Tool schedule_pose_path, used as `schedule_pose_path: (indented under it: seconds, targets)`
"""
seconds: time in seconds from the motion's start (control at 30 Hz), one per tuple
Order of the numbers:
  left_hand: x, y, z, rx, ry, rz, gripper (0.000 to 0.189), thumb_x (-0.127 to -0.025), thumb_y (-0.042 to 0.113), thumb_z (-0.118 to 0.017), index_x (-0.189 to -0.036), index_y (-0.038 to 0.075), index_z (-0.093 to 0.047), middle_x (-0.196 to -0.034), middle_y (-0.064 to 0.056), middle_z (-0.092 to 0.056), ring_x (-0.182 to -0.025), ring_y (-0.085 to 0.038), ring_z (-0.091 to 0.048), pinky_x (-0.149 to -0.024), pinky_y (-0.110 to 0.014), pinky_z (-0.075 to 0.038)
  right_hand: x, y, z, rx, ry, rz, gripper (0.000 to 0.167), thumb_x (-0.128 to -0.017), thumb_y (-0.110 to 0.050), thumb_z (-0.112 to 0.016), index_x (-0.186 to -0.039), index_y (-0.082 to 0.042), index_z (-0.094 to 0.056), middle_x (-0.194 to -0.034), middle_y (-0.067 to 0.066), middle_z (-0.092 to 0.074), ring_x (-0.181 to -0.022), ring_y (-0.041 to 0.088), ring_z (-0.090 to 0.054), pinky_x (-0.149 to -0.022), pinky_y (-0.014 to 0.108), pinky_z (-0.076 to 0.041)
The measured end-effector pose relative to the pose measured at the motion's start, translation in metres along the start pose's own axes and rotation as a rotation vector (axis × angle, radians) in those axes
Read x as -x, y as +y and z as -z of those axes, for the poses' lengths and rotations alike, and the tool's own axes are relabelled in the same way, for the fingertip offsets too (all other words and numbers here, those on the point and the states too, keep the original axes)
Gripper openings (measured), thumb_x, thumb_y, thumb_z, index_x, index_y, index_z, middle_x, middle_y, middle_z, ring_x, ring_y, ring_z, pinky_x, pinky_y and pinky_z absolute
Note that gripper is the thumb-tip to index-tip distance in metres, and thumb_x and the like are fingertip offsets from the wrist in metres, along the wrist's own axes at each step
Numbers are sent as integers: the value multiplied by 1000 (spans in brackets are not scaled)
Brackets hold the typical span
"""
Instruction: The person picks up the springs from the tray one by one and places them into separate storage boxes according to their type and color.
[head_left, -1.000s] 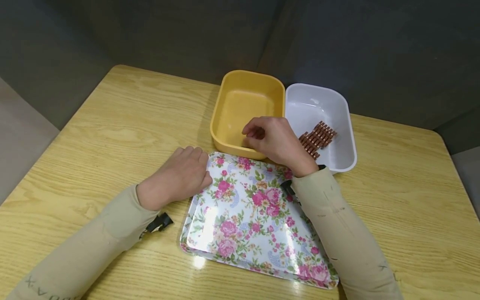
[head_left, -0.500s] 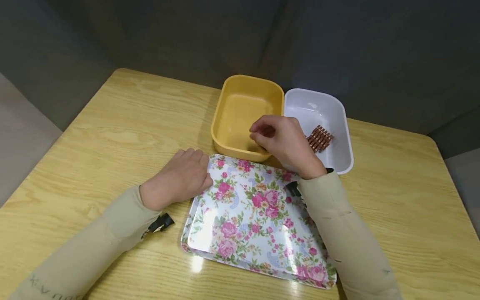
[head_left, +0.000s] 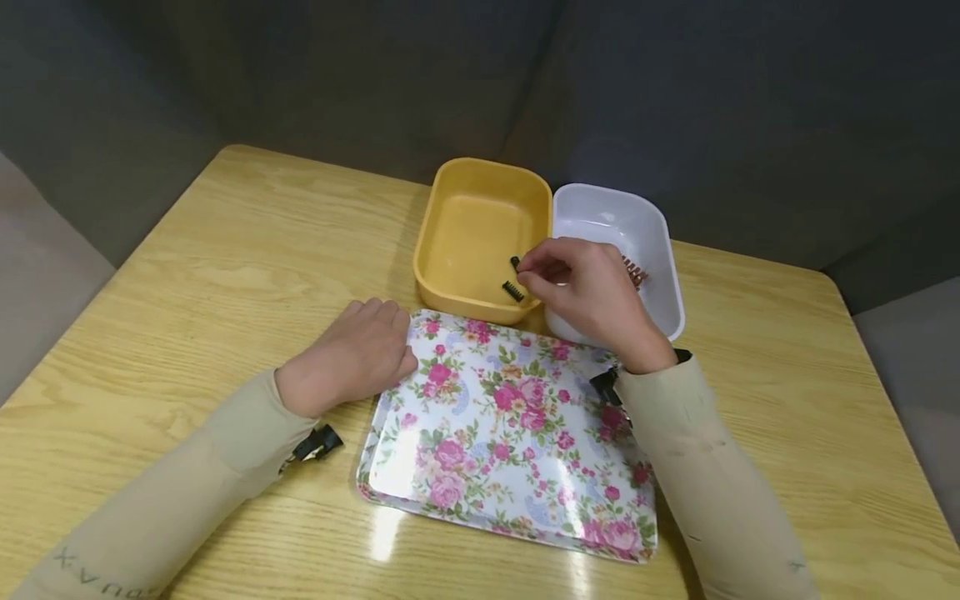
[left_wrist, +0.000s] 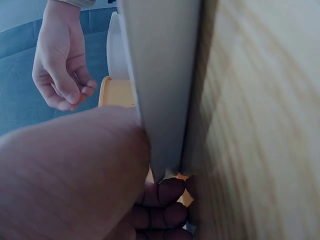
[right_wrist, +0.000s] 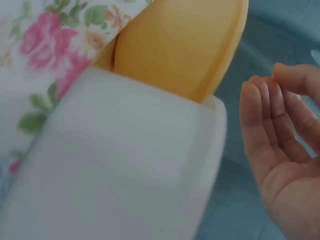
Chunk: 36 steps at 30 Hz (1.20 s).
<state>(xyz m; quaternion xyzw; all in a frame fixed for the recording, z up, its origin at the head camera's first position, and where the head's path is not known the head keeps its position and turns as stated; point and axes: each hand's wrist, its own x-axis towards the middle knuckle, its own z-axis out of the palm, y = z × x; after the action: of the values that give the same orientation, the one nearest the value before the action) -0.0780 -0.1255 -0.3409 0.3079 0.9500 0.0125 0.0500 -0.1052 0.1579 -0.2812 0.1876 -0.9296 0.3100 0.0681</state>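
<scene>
My left hand (head_left: pixel 347 360) grips the left edge of a flower-patterned tray (head_left: pixel 510 417); in the left wrist view its fingers (left_wrist: pixel 162 215) curl around the tray's edge. Over the border between a yellow bin (head_left: pixel 480 225) and a white bin (head_left: pixel 617 204) hovers my right hand (head_left: pixel 596 292). Its fingers are loosely bent, thumb near the fingertips, and both wrist views show nothing between them. Two small black ribbed pieces, like springs, lie in the yellow bin: one black piece (head_left: pixel 513 291) plainly visible, another (head_left: pixel 515 263) partly behind my fingertips. Copper-coloured ribbed pieces (head_left: pixel 634 272) in the white bin are mostly hidden.
Both bins stand side by side behind the tray on a wooden table (head_left: pixel 247 250). A dark curtain (head_left: pixel 375 75) rises behind the table's back edge.
My right hand has moved right, from over the yellow bin towards the white one. Black pieces have come into view, and the copper-coloured pieces are more covered. My left hand keeps its place.
</scene>
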Motion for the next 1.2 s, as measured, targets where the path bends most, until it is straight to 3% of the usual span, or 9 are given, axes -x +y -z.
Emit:
schedule_pose_path:
  seconds: [0.43,0.77,1.2]
  targets:
    - [-5,-8,-1,25,-55,31,23,-98,27,-43,-87,7,-45,-86,-8,-45,-82,-25,-41,-81,-40,-39,15,1,14,55,18,57,11,-93,-15,-75,-99,-7,-78,-96,8,-78,-82,19,-73,-80,40,-62]
    - [-6,-13,0,32,-56,38,23,-97,27,-42,-88,6,-46,-87,-9,-45,-84,-26,-41,-84,-42,-40,27,5,18,74,82,78,7,-91,-15,-77,-96,-10,-78,-89,5,-77,-77,14,-70,-72,29,-57]
    - [-1,-17,1,38,-46,36,22,-97,26,-42,-88,6,-45,-87,-9,-45,-83,-26,-41,-82,-42,-39,32,15,10,-12,169,57,5,-90,-10,-76,-94,-7,-78,-87,7,-78,-72,17,-72,-69,6,-49]
